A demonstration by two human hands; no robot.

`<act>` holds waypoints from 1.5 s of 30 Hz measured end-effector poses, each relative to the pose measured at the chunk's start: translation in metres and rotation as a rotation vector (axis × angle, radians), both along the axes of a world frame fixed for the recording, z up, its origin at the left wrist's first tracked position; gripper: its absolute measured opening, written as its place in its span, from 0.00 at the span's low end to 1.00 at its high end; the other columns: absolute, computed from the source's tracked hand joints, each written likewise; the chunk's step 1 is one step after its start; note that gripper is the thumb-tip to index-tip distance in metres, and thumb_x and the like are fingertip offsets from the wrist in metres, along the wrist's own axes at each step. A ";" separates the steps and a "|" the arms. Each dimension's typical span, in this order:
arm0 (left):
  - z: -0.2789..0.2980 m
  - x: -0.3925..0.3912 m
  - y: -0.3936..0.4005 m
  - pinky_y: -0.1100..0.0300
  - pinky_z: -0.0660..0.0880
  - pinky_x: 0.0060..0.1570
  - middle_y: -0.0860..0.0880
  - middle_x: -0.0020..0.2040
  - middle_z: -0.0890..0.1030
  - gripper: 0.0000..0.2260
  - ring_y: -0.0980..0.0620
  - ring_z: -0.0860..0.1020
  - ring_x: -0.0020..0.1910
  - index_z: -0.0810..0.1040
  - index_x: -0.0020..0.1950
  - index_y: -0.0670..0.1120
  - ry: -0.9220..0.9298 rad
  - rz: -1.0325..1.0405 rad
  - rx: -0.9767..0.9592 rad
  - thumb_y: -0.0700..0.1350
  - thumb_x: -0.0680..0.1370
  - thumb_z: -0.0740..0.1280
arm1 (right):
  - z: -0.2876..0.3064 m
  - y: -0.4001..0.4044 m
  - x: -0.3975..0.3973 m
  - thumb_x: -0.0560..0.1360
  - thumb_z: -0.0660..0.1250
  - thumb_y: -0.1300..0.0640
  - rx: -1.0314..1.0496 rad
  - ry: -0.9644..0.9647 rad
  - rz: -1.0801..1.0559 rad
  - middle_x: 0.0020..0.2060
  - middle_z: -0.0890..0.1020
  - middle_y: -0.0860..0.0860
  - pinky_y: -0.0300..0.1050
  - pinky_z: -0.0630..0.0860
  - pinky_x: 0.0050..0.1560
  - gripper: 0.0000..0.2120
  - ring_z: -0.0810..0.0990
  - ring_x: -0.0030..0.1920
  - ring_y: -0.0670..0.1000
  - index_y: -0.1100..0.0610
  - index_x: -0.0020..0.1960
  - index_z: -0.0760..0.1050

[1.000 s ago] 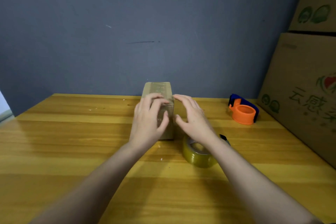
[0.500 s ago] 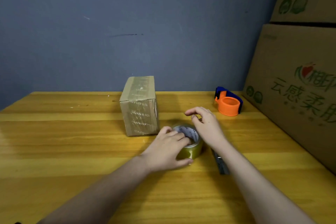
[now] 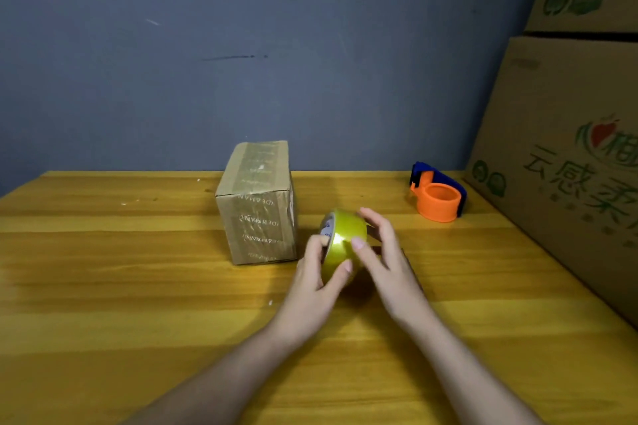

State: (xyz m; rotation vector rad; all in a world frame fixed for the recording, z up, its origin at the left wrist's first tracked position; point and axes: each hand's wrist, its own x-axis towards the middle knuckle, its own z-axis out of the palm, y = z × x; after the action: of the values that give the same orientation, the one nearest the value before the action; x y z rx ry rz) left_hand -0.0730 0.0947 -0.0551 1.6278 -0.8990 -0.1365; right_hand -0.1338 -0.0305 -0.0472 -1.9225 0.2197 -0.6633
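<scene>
A roll of yellowish clear tape (image 3: 341, 238) is held up on its edge just above the wooden table (image 3: 138, 286). My left hand (image 3: 310, 286) grips the roll from the left, thumb on its near face and fingers curled into its core. My right hand (image 3: 386, 262) holds the roll's right side, with the thumb pressed on the outer band. A small taped cardboard box (image 3: 257, 203) stands upright on the table just left of the roll, apart from both hands.
An orange and blue tape dispenser (image 3: 438, 193) sits at the back right of the table. Large printed cardboard cartons (image 3: 569, 155) are stacked along the right edge. A dark thin tool (image 3: 409, 266) lies on the table, mostly hidden behind my right hand. A blue-grey wall rises behind.
Both hands left the small box, moved to the tape roll lying flat on the table, and lifted it onto its edge. The view shifted right.
</scene>
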 end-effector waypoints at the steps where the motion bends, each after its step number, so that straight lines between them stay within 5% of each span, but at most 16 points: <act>1: 0.001 -0.001 0.001 0.66 0.72 0.52 0.57 0.49 0.78 0.11 0.61 0.75 0.50 0.69 0.56 0.48 0.040 -0.028 -0.032 0.49 0.77 0.64 | -0.001 0.002 0.000 0.70 0.60 0.36 -0.037 0.018 0.021 0.70 0.67 0.42 0.41 0.63 0.69 0.31 0.65 0.70 0.40 0.43 0.71 0.62; 5: 0.003 -0.001 0.006 0.72 0.70 0.47 0.62 0.45 0.76 0.11 0.65 0.74 0.46 0.67 0.54 0.43 0.086 -0.074 -0.145 0.45 0.76 0.64 | 0.002 0.004 0.000 0.69 0.62 0.35 -0.032 0.055 0.078 0.72 0.63 0.39 0.39 0.62 0.70 0.36 0.62 0.70 0.34 0.40 0.74 0.57; 10: 0.008 0.000 0.009 0.71 0.69 0.41 0.61 0.38 0.75 0.06 0.64 0.72 0.38 0.70 0.44 0.49 0.057 -0.021 -0.233 0.50 0.73 0.61 | 0.006 0.009 -0.006 0.68 0.66 0.39 0.043 0.028 0.185 0.66 0.66 0.29 0.22 0.63 0.61 0.40 0.65 0.65 0.27 0.45 0.75 0.54; 13: 0.014 -0.002 0.010 0.75 0.71 0.42 0.67 0.39 0.80 0.06 0.69 0.76 0.39 0.72 0.44 0.55 0.125 -0.039 -0.226 0.42 0.77 0.62 | 0.007 0.009 -0.007 0.67 0.69 0.43 0.036 -0.016 0.185 0.65 0.70 0.33 0.29 0.69 0.61 0.39 0.70 0.65 0.33 0.45 0.75 0.56; 16: 0.014 -0.002 0.009 0.75 0.71 0.43 0.64 0.41 0.83 0.06 0.69 0.78 0.41 0.76 0.50 0.52 0.174 -0.057 -0.241 0.45 0.75 0.63 | 0.006 0.010 -0.007 0.66 0.72 0.48 -0.098 -0.059 0.159 0.68 0.69 0.38 0.38 0.70 0.65 0.39 0.70 0.68 0.41 0.46 0.73 0.59; 19: 0.022 -0.003 0.010 0.68 0.74 0.34 0.50 0.28 0.80 0.06 0.58 0.78 0.28 0.76 0.44 0.43 0.333 -0.044 -0.290 0.41 0.77 0.61 | 0.005 0.012 -0.005 0.63 0.74 0.51 -0.392 -0.113 0.113 0.72 0.64 0.48 0.32 0.65 0.67 0.40 0.63 0.72 0.41 0.49 0.71 0.60; 24: 0.035 -0.008 0.010 0.76 0.69 0.25 0.58 0.16 0.75 0.17 0.66 0.74 0.19 0.70 0.32 0.44 0.438 0.021 -0.304 0.39 0.81 0.55 | 0.005 0.014 -0.004 0.64 0.74 0.49 -0.614 -0.116 0.091 0.74 0.60 0.50 0.28 0.59 0.68 0.40 0.59 0.74 0.40 0.50 0.71 0.59; 27: 0.031 -0.004 0.009 0.70 0.73 0.32 0.53 0.23 0.78 0.21 0.61 0.76 0.24 0.74 0.33 0.42 0.473 0.042 -0.312 0.50 0.81 0.55 | 0.007 0.016 -0.005 0.69 0.70 0.44 -0.550 -0.120 0.102 0.73 0.61 0.47 0.30 0.59 0.69 0.33 0.61 0.74 0.41 0.47 0.69 0.61; 30: 0.032 -0.005 0.010 0.82 0.68 0.33 0.68 0.25 0.78 0.15 0.75 0.75 0.29 0.73 0.35 0.52 0.504 0.119 -0.315 0.44 0.81 0.56 | 0.008 0.020 -0.005 0.71 0.66 0.42 -0.464 -0.135 0.051 0.71 0.64 0.43 0.34 0.65 0.67 0.25 0.64 0.71 0.39 0.44 0.66 0.64; 35: 0.033 -0.007 0.009 0.85 0.65 0.40 0.65 0.43 0.71 0.11 0.73 0.71 0.41 0.70 0.42 0.57 0.525 0.173 -0.289 0.43 0.81 0.57 | 0.008 0.024 -0.005 0.72 0.67 0.47 -0.460 -0.178 0.035 0.71 0.66 0.45 0.34 0.65 0.67 0.22 0.65 0.72 0.42 0.47 0.64 0.68; 40: 0.032 -0.005 0.009 0.65 0.63 0.63 0.57 0.57 0.75 0.07 0.62 0.72 0.57 0.72 0.55 0.54 0.576 0.167 -0.297 0.46 0.81 0.56 | 0.007 0.026 -0.003 0.75 0.65 0.54 -0.499 -0.258 0.090 0.70 0.69 0.49 0.43 0.61 0.73 0.12 0.62 0.75 0.49 0.50 0.58 0.74; 45: 0.032 -0.004 0.007 0.72 0.65 0.55 0.62 0.53 0.74 0.09 0.74 0.70 0.47 0.72 0.57 0.55 0.565 0.122 -0.302 0.47 0.81 0.55 | 0.007 0.025 -0.003 0.76 0.65 0.59 -0.563 -0.309 0.084 0.66 0.73 0.53 0.45 0.63 0.72 0.07 0.64 0.74 0.51 0.60 0.50 0.79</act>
State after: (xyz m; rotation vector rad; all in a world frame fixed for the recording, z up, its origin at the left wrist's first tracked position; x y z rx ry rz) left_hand -0.0769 0.1017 -0.0230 1.2592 -0.3634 -0.3399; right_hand -0.1369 -0.0051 -0.0397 -2.3026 -0.2710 -1.0314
